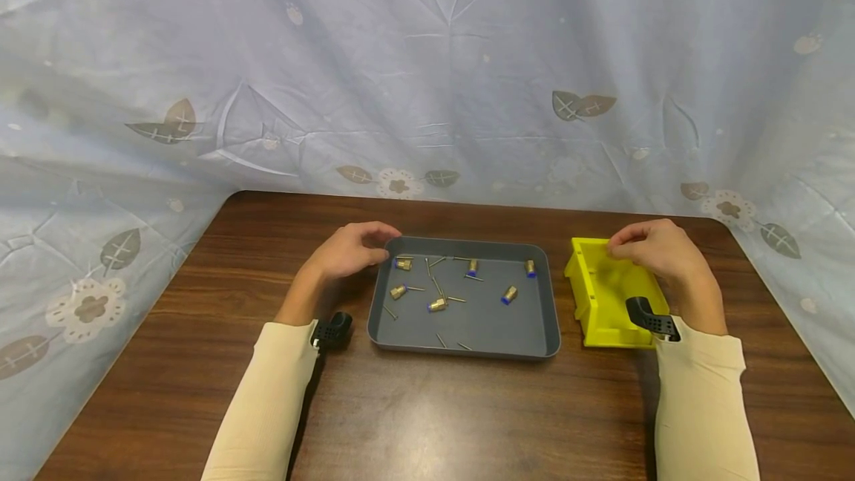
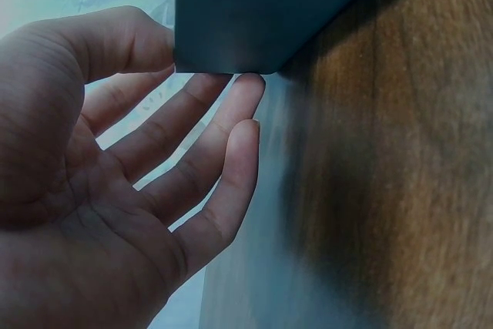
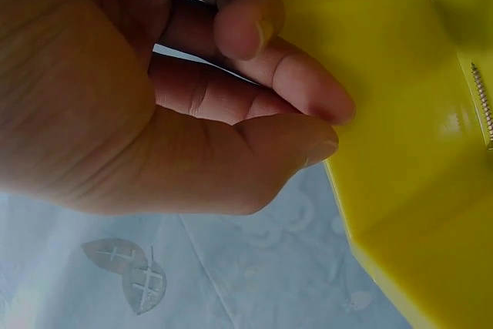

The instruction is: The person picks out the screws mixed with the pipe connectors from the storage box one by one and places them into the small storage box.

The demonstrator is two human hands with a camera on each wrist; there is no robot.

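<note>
My left hand (image 1: 347, 249) grips the far left corner of a shallow grey tray (image 1: 494, 329). In the left wrist view its thumb lies at one side of the tray (image 2: 246, 13) and the fingertips meet the corner's edge. Scattered in the tray are several thin screws (image 1: 437, 286) and several brass fittings with blue collars (image 1: 510, 295). My right hand (image 1: 661, 251) hovers at the far rim of a yellow bin (image 1: 617, 337). Its thumb and index fingertips come together there, with nothing visible between them. One screw (image 3: 483, 102) lies inside the bin.
Tray and bin stand side by side on a dark wooden table (image 1: 427, 421). A pale blue patterned curtain (image 1: 427, 95) hangs right behind the table's far edge and along its sides. Black camera mounts (image 1: 334, 329) are worn on both wrists.
</note>
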